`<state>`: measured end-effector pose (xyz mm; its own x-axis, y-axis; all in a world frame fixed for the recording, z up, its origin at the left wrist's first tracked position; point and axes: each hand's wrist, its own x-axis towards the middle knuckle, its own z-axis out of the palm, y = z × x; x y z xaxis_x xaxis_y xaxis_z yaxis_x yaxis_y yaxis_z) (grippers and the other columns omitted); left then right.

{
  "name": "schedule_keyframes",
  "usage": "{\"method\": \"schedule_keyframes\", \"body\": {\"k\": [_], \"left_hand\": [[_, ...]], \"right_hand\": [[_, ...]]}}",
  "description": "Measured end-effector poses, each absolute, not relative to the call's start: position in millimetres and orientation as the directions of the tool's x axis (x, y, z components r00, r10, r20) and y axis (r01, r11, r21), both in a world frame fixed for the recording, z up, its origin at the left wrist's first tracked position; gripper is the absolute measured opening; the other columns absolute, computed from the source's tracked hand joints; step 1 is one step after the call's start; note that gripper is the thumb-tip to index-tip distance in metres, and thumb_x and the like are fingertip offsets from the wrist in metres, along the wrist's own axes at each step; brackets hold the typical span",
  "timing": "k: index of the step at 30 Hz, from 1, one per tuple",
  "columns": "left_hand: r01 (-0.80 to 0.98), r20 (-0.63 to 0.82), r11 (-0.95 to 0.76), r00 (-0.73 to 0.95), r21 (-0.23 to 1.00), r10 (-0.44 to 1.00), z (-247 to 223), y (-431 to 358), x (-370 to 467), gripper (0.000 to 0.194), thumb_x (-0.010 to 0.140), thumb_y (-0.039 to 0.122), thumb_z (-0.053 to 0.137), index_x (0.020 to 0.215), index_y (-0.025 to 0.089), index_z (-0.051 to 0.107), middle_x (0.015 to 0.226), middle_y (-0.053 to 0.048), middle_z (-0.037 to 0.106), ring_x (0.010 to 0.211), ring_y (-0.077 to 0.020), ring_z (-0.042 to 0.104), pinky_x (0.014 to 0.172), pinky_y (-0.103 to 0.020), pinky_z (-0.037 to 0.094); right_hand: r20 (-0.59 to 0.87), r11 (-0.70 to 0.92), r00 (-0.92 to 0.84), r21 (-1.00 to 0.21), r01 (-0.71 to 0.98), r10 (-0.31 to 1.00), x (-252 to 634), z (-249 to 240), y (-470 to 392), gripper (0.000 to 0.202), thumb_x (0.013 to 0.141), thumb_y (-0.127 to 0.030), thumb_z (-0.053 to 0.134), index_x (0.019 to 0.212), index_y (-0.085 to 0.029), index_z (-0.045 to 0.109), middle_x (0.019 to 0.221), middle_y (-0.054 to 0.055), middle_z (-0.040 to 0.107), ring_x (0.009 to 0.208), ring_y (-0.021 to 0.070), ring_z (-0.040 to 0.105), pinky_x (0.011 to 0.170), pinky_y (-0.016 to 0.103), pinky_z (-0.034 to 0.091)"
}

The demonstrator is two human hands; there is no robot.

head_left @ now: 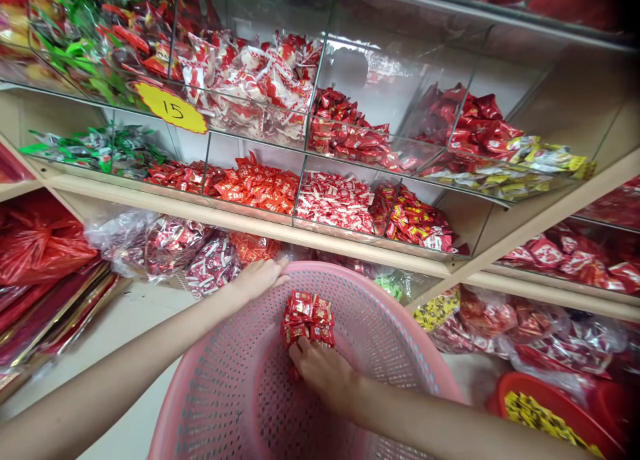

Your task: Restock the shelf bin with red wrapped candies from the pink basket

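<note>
A large pink perforated plastic basket point(200, 380) stands in front of me, tilted toward me. My left hand point(263, 278) is closed on its far rim. Inside the basket, my right hand point(325, 373) has its fingers curled at the lower edge of a cluster of red-wrapped candies point(307, 317). A bit of red wrapper also shows below those fingers. The palm and the undersides of the fingers are hidden, as is part of the basket behind my right forearm.
Glass-fronted shelves point(260, 213) hold candies sorted in compartments, with a yellow tag point(171, 109) reading 15. Bagged candies point(175, 243) lie under the shelf. At the lower right sits a red tub point(505, 387) with yellow-wrapped candies; red bags point(45, 240) lie at the left.
</note>
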<state>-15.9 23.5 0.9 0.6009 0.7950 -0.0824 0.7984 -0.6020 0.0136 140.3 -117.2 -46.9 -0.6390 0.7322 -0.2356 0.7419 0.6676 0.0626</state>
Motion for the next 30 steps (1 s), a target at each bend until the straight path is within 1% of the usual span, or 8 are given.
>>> {"method": "schedule_keyframes", "body": {"k": [4, 9, 15, 19, 22, 24, 28, 30], "left_hand": [[0.8, -0.073, -0.6, 0.598, 0.002, 0.798, 0, 23, -15, 0.034, 0.092, 0.04, 0.035, 0.111, 0.014, 0.047, 0.085, -0.014, 0.067, 0.081, -0.0291, 0.066, 0.065, -0.036, 0.05], [0.798, -0.065, -0.603, 0.6, -0.019, 0.797, -1, 22, -14, 0.035, 0.093, 0.042, 0.033, 0.109, 0.014, 0.048, 0.084, -0.013, 0.068, 0.081, -0.0286, 0.066, 0.065, -0.035, 0.051], [0.805, -0.053, -0.592, 0.59, -0.049, 0.806, -1, 20, -14, 0.033, 0.092, 0.039, 0.036, 0.112, 0.015, 0.046, 0.087, -0.013, 0.068, 0.08, -0.0276, 0.067, 0.065, -0.034, 0.051], [0.807, -0.054, -0.588, 0.586, -0.049, 0.809, 0, 19, -14, 0.034, 0.092, 0.04, 0.036, 0.112, 0.015, 0.047, 0.086, -0.013, 0.068, 0.08, -0.0276, 0.067, 0.065, -0.034, 0.05], [0.809, -0.056, -0.586, 0.583, -0.044, 0.81, 1, 18, -14, 0.035, 0.092, 0.04, 0.035, 0.113, 0.014, 0.047, 0.087, -0.013, 0.068, 0.081, -0.0279, 0.067, 0.066, -0.034, 0.05], [0.812, -0.058, -0.582, 0.58, -0.043, 0.813, 1, 18, -14, 0.036, 0.093, 0.04, 0.034, 0.114, 0.014, 0.046, 0.087, -0.013, 0.068, 0.082, -0.0274, 0.066, 0.066, -0.034, 0.05], [0.812, -0.058, -0.582, 0.579, -0.04, 0.813, -1, 18, -14, 0.037, 0.093, 0.041, 0.034, 0.116, 0.015, 0.046, 0.088, -0.013, 0.068, 0.083, -0.0265, 0.066, 0.068, -0.033, 0.05], [0.811, -0.054, -0.584, 0.582, -0.036, 0.811, -1, 18, -14, 0.038, 0.093, 0.041, 0.035, 0.117, 0.014, 0.046, 0.089, -0.013, 0.068, 0.083, -0.0272, 0.066, 0.067, -0.034, 0.05]], "right_hand": [[-0.24, 0.641, -0.622, -0.001, 0.768, 0.745, 145, -44, -115, 0.024, 0.078, -0.002, 0.049, 0.099, -0.008, 0.058, 0.09, 0.012, 0.064, 0.079, 0.021, 0.063, 0.061, 0.03, 0.053], [-0.267, 0.601, -0.586, -0.032, 0.799, 0.765, 145, -43, -115, 0.021, 0.082, -0.01, 0.049, 0.102, -0.008, 0.057, 0.094, 0.012, 0.064, 0.081, 0.0223, 0.065, 0.063, 0.033, 0.055], [-0.255, 0.558, -0.544, -0.019, 0.83, 0.8, 141, -43, -113, 0.026, 0.081, -0.012, 0.052, 0.107, -0.008, 0.054, 0.099, 0.014, 0.063, 0.079, 0.0239, 0.066, 0.06, 0.035, 0.056], [-0.308, 0.548, -0.549, -0.098, 0.831, 0.777, 146, -28, -112, 0.032, 0.077, -0.02, 0.062, 0.106, -0.009, 0.055, 0.099, 0.013, 0.064, 0.082, 0.0246, 0.066, 0.065, 0.034, 0.055], [-0.308, 0.532, -0.546, -0.135, 0.836, 0.779, 157, -18, -108, 0.037, 0.078, -0.021, 0.062, 0.112, -0.01, 0.052, 0.103, 0.012, 0.063, 0.087, 0.0246, 0.065, 0.07, 0.033, 0.054], [-0.318, 0.515, -0.533, -0.147, 0.844, 0.784, 164, -16, -106, 0.035, 0.079, -0.02, 0.06, 0.112, -0.01, 0.052, 0.102, 0.012, 0.063, 0.088, 0.0247, 0.065, 0.071, 0.033, 0.053], [-0.341, 0.463, -0.487, -0.154, 0.873, 0.804, 171, -21, -106, 0.03, 0.078, -0.024, 0.061, 0.105, -0.011, 0.057, 0.102, 0.013, 0.063, 0.089, 0.025, 0.064, 0.072, 0.032, 0.052], [-0.338, 0.449, -0.468, -0.136, 0.883, 0.817, 170, -26, -108, 0.026, 0.08, -0.021, 0.058, 0.103, -0.011, 0.058, 0.101, 0.014, 0.064, 0.087, 0.0249, 0.065, 0.07, 0.032, 0.051]]}}
